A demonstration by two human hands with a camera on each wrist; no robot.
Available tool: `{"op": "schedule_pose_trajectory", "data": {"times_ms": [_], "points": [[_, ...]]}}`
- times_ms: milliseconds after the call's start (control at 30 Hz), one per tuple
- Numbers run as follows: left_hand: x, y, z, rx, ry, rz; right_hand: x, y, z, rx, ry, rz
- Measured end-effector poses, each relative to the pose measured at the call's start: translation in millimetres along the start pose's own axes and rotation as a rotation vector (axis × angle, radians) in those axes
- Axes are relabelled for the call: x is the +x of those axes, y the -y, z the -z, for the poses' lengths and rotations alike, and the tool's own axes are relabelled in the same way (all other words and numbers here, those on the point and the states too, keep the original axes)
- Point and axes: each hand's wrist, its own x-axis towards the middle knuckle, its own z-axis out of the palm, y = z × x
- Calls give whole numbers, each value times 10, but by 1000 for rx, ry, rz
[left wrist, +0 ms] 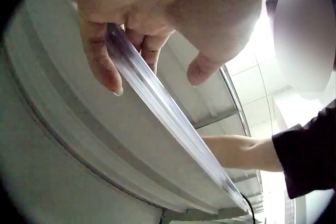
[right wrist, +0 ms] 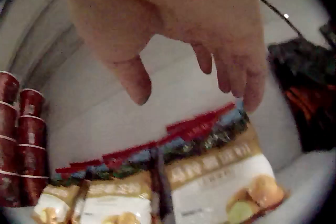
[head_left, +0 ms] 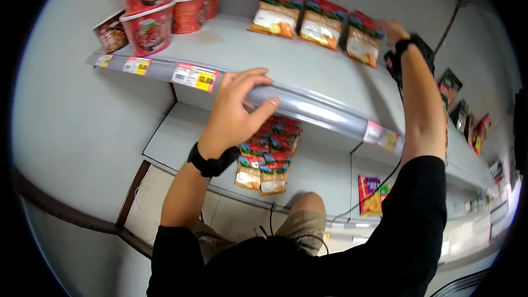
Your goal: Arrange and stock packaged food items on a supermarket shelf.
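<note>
My left hand (head_left: 234, 111) rests on the front rail (head_left: 313, 111) of the upper shelf, next to a price label (head_left: 193, 77). In the left wrist view its fingers hang over the clear strip (left wrist: 173, 113), and the thumb stands apart. At the right end of a row of red, tan and white food packets stands one packet (head_left: 363, 43); my right hand (head_left: 392, 31) is beside its top. The right wrist view shows extended fingertips right at the top corner of that packet (right wrist: 220, 182), thumb spread away. Two similar packet stacks (head_left: 297, 14) (head_left: 323, 25) stand to its left.
Stacked red noodle cups (head_left: 147, 30) occupy the upper shelf's left end. More tan packets (head_left: 261, 173) lie in rows on the lower shelf (head_left: 316, 173), with a purple and yellow packet (head_left: 369, 193) farther right. Dark packets (head_left: 465, 118) line the shelf at the right. A thin black cable (head_left: 379, 184) hangs below the rail.
</note>
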Motion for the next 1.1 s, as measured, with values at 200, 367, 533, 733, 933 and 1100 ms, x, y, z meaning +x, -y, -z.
{"op": "schedule_pose_trajectory", "data": {"times_ms": [200, 367, 533, 733, 933, 1100], "points": [[-27, 15, -16, -56, -21, 60, 206, -537, -574, 223, 119, -141], [-11, 19, 1, -117, 29, 71, 399, -670, -545, 347, 93, -230], [-7, -20, 20, -62, 102, 96, 816, -774, -349, 210, -1, 11], [-22, 20, 53, -122, 115, 104, 249, 212, 131, 828, -35, -92], [-34, 81, -13, -41, 38, 19, 568, 581, -693, 862, 217, -148], [-44, 100, -1, -84, -5, 3, 552, 751, -1062, 935, 269, -143]]}}
